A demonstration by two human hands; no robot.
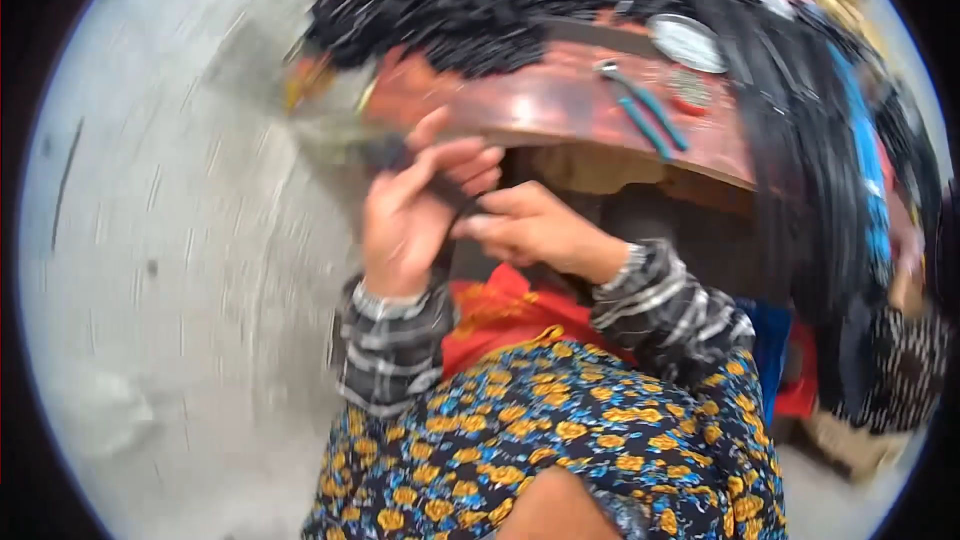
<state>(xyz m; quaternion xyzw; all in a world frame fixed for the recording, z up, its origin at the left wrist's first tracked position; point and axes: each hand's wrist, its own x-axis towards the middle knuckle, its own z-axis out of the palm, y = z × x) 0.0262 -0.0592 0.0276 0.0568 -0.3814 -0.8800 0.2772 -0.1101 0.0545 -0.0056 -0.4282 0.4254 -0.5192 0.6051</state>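
Observation:
In front of my lap, a black strip (452,197) runs between my two hands, blurred by motion. My left hand (400,225) has its palm turned up and its fingers loosely bent about the strip; a dark part of it shows past the hand's far left side. With thumb and fingers pressed together, my right hand (545,230) pinches the strip close to the left fingers. A large heap of similar black strips (440,5) covers the far side of the reddish table (500,105).
Teal-handled pliers (645,112) lie on the table beside a round pale dish (688,42) and a small red-rimmed container (690,90). Long black strips (800,150) hang over the right edge. Another person's hand (907,258) and dark patterned sleeve (905,370) are at far right.

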